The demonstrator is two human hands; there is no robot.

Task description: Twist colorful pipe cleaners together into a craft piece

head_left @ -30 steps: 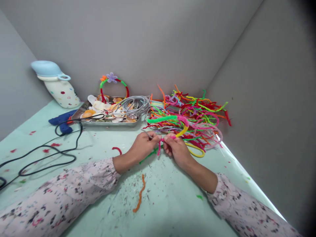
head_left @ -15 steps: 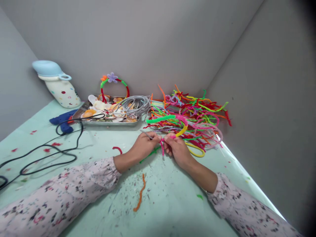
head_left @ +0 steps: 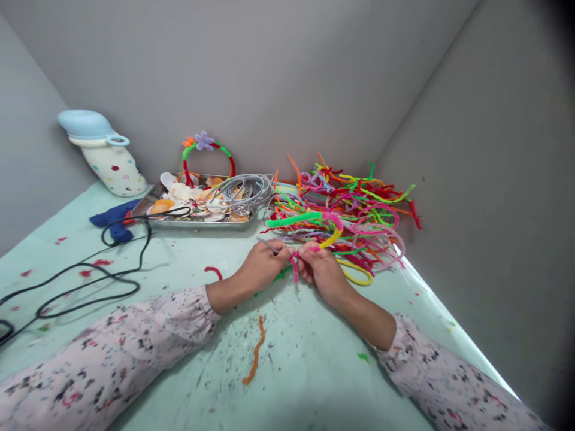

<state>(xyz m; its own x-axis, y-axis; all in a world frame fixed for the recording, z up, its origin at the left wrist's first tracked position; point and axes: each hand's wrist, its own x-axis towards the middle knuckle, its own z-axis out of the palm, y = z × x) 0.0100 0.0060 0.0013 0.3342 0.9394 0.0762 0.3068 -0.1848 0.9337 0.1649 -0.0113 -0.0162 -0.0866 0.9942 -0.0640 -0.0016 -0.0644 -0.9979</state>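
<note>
Both my hands meet at the middle of the table, fingers pinched. My left hand (head_left: 260, 264) grips the bare grey end of a headband wrapped in green, pink and yellow pipe cleaner (head_left: 314, 220), which arches up behind my fingers. My right hand (head_left: 321, 269) pinches a pink pipe cleaner (head_left: 295, 267) against the band, its loose tail hanging down between the hands. A green pipe cleaner (head_left: 282, 275) lies on the table under my left hand.
A heap of coloured pipe cleaners (head_left: 354, 203) lies behind my hands. A metal tray (head_left: 197, 222) holds shells, grey headbands and a decorated headband (head_left: 207, 149). A blue glue gun (head_left: 113, 216) with black cable (head_left: 85, 281), a white jug (head_left: 105, 155), and an orange piece (head_left: 255, 353) lie about.
The pink tail between my hands has shifted slightly as it wraps around the band. Both hands stay in nearly the same place.
</note>
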